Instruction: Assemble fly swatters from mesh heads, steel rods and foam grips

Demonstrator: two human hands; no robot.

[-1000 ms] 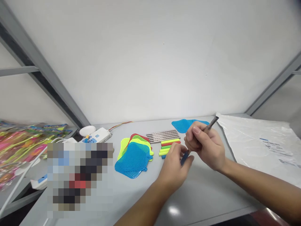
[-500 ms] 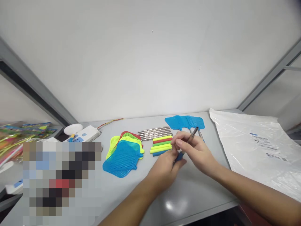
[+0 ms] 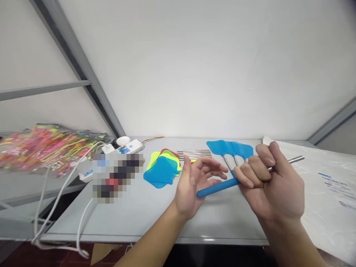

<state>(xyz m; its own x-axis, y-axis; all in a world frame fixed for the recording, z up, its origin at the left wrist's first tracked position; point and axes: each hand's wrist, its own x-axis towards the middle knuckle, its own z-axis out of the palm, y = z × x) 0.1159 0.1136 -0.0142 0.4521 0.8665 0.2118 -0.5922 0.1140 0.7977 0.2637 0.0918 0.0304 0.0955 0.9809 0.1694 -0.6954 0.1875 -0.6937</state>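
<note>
My right hand (image 3: 274, 181) is closed around a metal rod with a blue handle (image 3: 218, 187); the bare rod end sticks out to the right. Beside the handle's free end, my left hand (image 3: 194, 181) has its fingers loosely curled and apart, the tip lying at its palm. Whether they touch I cannot tell. Behind the hands lie blue fly swatters (image 3: 230, 148) with metal rods, partly covered by my right hand. Left of them is a row of metal rods (image 3: 193, 154). Stacked mesh swatter heads (image 3: 161, 172) in blue, yellow, green and red lie beyond my left hand.
A white plastic bag (image 3: 317, 207) covers the right of the grey table (image 3: 116, 222). At left are a power strip (image 3: 132, 146), a blurred-out object (image 3: 116, 180) and white cables (image 3: 80, 222). Colourful wrapped packets (image 3: 50, 148) lie at far left.
My hands have drawn apart, the left opening and the right gripping the rod, which is now level. The handle has come into clear view. The camera has turned left.
</note>
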